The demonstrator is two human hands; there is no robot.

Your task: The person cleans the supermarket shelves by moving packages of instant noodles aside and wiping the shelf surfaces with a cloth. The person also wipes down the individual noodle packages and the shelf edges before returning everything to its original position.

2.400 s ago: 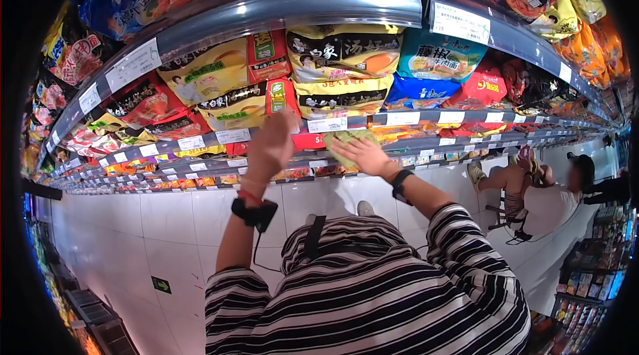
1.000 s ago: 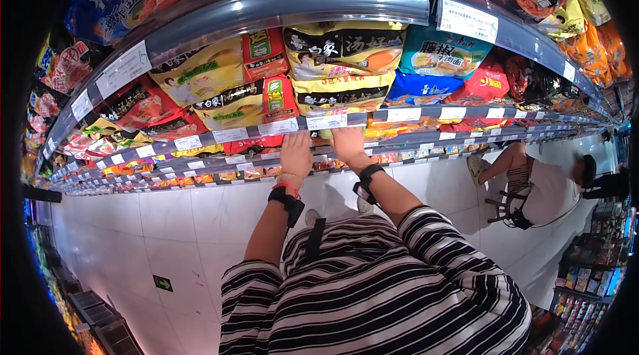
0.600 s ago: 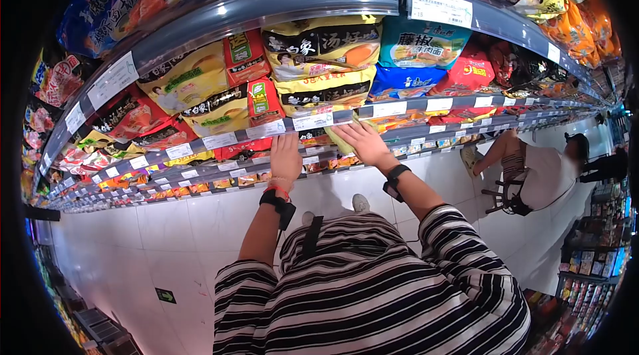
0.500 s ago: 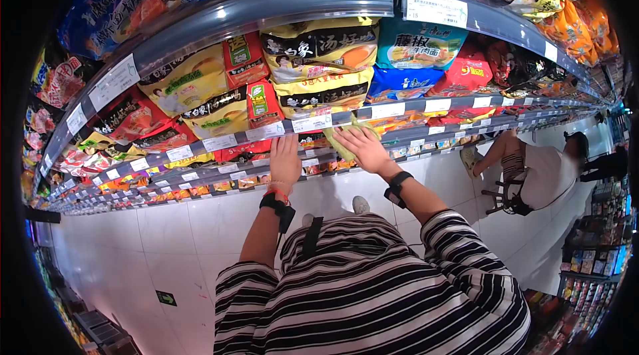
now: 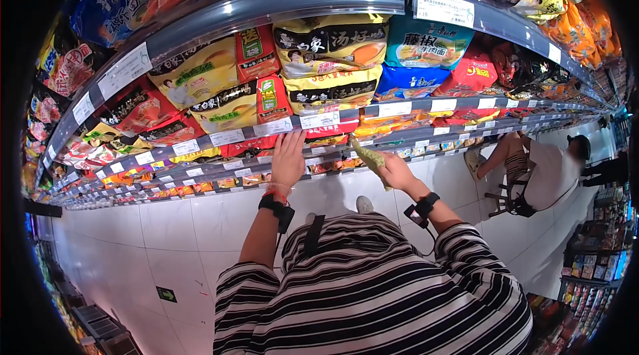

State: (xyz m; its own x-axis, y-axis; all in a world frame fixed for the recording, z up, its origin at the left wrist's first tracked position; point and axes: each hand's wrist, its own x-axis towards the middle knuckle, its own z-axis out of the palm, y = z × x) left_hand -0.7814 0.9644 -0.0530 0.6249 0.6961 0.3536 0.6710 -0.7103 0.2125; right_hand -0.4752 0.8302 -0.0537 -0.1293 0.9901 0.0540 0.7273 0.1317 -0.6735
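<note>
My left hand (image 5: 288,161) lies with fingers stretched out, its fingertips at the front edge of a shelf (image 5: 249,134) just under the price labels. A yellow-green cloth (image 5: 370,157) is gripped in my right hand (image 5: 397,173), a little in front of the shelf and to the right of my left hand. The fingers of that hand are partly hidden behind the cloth. Behind the edge stand yellow instant noodle packs (image 5: 333,89), with a teal noodle pack (image 5: 427,44) further right.
A higher shelf (image 5: 266,9) with large noodle bags juts out above. Lower shelves with more packs run beneath my hands. To the right, a person (image 5: 554,175) in a white top sits on a stool (image 5: 516,196). White tiled floor (image 5: 173,228) lies below.
My right hand has drawn back from the shelf edge and slightly right, its fingers now closed round the cloth that lay beneath them. My left hand has barely moved.
</note>
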